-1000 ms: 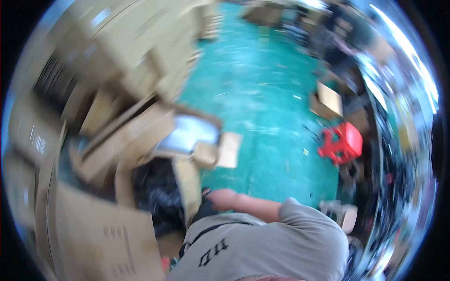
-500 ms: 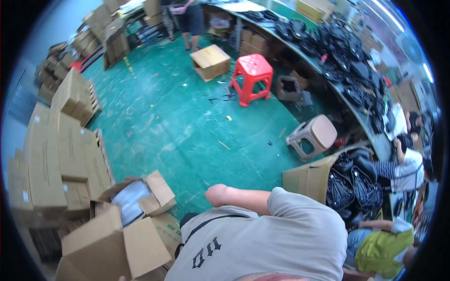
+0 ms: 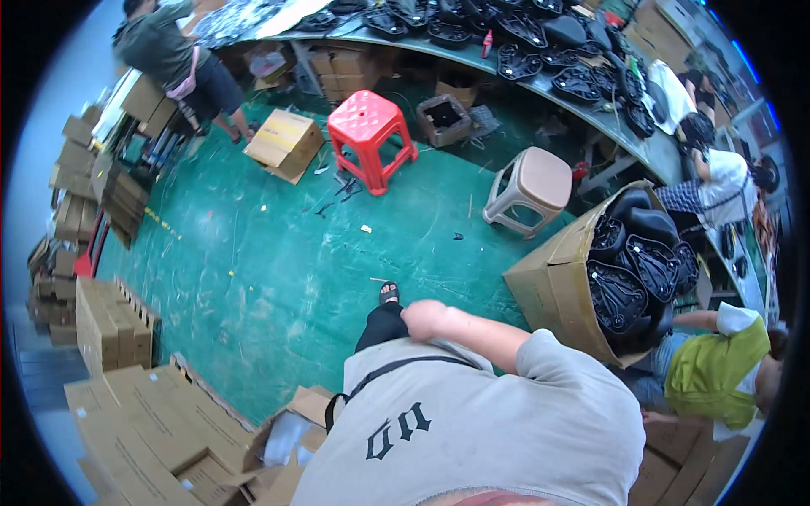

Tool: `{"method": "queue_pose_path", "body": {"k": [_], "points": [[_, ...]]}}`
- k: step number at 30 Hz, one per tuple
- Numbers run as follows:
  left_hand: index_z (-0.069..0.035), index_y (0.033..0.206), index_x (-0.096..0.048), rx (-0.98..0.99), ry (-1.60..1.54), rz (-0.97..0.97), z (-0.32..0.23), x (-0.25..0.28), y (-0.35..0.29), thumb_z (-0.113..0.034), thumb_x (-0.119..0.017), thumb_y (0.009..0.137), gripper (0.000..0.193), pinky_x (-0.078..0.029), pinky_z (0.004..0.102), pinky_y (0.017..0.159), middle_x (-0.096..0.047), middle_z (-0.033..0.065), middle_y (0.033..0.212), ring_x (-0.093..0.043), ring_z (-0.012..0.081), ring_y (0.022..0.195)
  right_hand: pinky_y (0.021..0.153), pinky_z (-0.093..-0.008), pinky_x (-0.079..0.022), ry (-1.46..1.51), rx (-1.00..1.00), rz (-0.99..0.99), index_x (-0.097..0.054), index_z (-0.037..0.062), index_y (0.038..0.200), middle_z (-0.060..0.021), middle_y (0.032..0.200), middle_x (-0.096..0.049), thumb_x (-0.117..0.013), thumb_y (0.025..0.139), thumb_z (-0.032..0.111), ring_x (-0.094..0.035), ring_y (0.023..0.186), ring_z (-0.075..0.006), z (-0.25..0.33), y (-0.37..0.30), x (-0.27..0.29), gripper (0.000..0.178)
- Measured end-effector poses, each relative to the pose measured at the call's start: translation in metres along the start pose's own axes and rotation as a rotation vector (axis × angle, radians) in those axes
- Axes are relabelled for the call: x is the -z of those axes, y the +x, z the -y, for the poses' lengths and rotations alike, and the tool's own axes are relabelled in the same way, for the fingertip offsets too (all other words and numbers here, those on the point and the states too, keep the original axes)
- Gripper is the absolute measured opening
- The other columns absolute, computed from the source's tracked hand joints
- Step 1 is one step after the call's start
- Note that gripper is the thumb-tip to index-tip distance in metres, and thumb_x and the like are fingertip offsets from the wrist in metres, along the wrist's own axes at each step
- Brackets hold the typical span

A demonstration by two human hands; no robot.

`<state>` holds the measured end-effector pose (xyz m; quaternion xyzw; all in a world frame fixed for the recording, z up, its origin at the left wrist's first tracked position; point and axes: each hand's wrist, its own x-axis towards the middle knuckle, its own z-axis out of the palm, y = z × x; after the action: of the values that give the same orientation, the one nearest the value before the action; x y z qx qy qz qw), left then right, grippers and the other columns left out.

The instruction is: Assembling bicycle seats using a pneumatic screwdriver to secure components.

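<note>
My right arm comes out of a grey short sleeve and bends across the front of my body. My right hand [image 3: 424, 320] is at its end, in front of my waist, over my dark trousers. It looks rounded and blurred, with the fingers hidden, so I cannot make out whether it holds anything. A black strap [image 3: 405, 364] crosses my grey shirt [image 3: 481, 413]. My left hand is out of sight. Below, one sandalled foot [image 3: 388, 293] stands on the green floor. To the right of my arm is a large carton [image 3: 557, 291] filled with black moulded seat parts [image 3: 645, 261].
A red stool [image 3: 367, 118], a beige stool [image 3: 540, 181] and a small carton [image 3: 285, 143] stand ahead. A long workbench [image 3: 540, 83] bears black parts. Stacked cartons [image 3: 160, 413] line the left. A person in green [image 3: 717, 375] is close on the right; others work farther off.
The view has swung left and forward. The open carton at lower left has mostly slipped out of sight, while the carton of black parts shows more fully. My foot has come into view.
</note>
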<state>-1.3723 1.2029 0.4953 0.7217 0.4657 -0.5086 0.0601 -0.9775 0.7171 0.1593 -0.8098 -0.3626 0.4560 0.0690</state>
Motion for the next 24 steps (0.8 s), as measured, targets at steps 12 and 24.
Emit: {"method": "queue_pose_path", "body": {"k": [12, 24], "points": [[-0.007, 0.110, -0.081, -0.338, 0.092, 0.054, -0.208, 0.337, 0.098, -0.040, -0.098, 0.068, 0.056, -0.056, 0.0343, 0.091, -0.080, 0.0044, 0.105, -0.073, 0.0153, 0.095, 0.089, -0.0517, -0.057, 0.247, -0.184, -0.363, -0.068, -0.0010, 0.111, -0.0264, 0.106, -0.072, -0.067, 0.089, 0.027, -0.071, 0.103, -0.0416, -0.074, 0.040, 0.127, 0.035], [-0.005, 0.116, -0.077, -0.307, 0.024, 0.014, -0.482, 0.281, 0.141, -0.031, -0.088, 0.081, 0.045, -0.061, 0.0376, 0.070, -0.078, 0.0100, 0.099, -0.075, 0.0183, 0.083, 0.095, -0.0510, -0.055, 0.390, -0.346, -0.304, -0.070, -0.0001, 0.115, -0.0252, 0.113, -0.073, -0.065, 0.091, 0.032, -0.069, 0.109, -0.0420, -0.293, 0.010, 0.206, 0.039]]}}
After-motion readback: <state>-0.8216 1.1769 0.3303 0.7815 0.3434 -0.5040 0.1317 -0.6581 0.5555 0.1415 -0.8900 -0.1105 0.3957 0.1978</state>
